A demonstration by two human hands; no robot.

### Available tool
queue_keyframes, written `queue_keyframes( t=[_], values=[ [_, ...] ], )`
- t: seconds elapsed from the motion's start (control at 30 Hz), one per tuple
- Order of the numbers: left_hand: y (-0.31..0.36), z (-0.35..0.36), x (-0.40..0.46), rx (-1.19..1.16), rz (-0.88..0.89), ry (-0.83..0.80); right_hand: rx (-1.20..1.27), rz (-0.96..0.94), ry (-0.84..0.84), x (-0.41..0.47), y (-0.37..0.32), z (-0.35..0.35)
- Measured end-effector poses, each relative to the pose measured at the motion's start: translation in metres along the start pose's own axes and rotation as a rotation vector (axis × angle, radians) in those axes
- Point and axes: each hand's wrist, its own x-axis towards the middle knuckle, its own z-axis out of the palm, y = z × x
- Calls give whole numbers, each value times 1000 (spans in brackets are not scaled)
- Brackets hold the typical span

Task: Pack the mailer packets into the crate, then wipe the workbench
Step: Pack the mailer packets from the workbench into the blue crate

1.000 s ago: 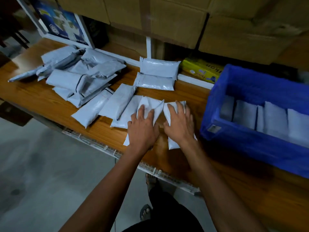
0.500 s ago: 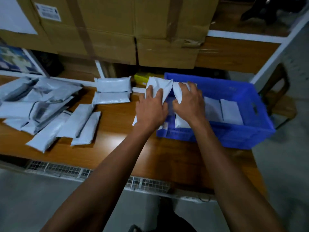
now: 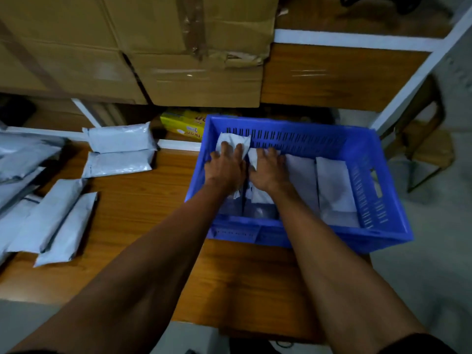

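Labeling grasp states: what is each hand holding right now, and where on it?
Left hand holds a mailer packet around its middle; right hand holds another packet the same way, both inside the blue crate.

Both bare forearms outstretched, left hand (image 3: 224,167) and right hand (image 3: 268,171) side by side, palms down.
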Motion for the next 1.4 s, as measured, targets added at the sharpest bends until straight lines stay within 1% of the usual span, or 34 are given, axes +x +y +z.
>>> queue_keyframes(
  t=[0.1, 0.17, 0.2, 0.3, 0.37, 0.43, 0.5, 0.57, 0.63, 0.7, 0.77, 0.83, 0.9, 0.93, 1.03, 1.1, 1.17, 1.2, 1.23, 1.33, 1.4],
  values=[
    [3, 18, 16, 81, -41, -123, 20, 21, -67, 17, 2, 17],
    [5, 27, 21, 120, -78, -216, 0, 49, -176, 22, 7, 28],
    [4, 30, 22, 120, -82, -228, -3, 57, -228, 25, 10, 31],
    [1, 36, 23, 56, 23, -210, 34, 47, -323, 28, 15, 31],
    [-4, 43, 25, 37, 97, -284, 9, 18, -421, 28, 21, 33],
    [-10, 55, 24, 48, 101, -377, -75, -1, -507, 29, 27, 41],
    [-14, 62, 24, 51, 108, -433, -120, 13, -528, 30, 30, 45],
    [-16, 59, 25, 25, 139, -450, -91, 46, -512, 29, 26, 39],
    [-16, 44, 22, 2, 167, -433, -46, 56, -478, 23, 17, 26],
    [-13, 21, 11, -59, 182, -367, 17, 23, -375, 11, 4, 10],
    [-15, -7, -8, -138, 187, -219, 104, -45, -182, -6, -13, -3],
    [-27, -32, -33, -210, 247, -20, 190, -104, -22, -25, -34, -13],
    [-49, -53, -61, -240, 339, 149, 255, -151, 74, -48, -60, -21],
    [-64, -60, -74, -255, 356, 210, 278, -173, 123, -60, -74, -22],
    [-122, -77, -114, -274, 303, 331, 354, -234, 285, -97, -126, -18],
    [-166, -77, -139, -273, 229, 371, 386, -286, 335, -122, -164, -4],
    [-213, -68, -163, -269, 137, 361, 392, -356, 328, -142, -202, 19],
    [-238, -62, -176, -265, 91, 343, 380, -369, 284, -150, -221, 33],
    [-263, -55, -189, -261, 45, 325, 353, -372, 211, -157, -241, 46],
    [-336, -31, -225, -259, -129, 258, 233, -392, -93, -176, -293, 87],
    [-378, -17, -244, -248, -239, 186, 169, -407, -241, -186, -322, 112]
  ],
)
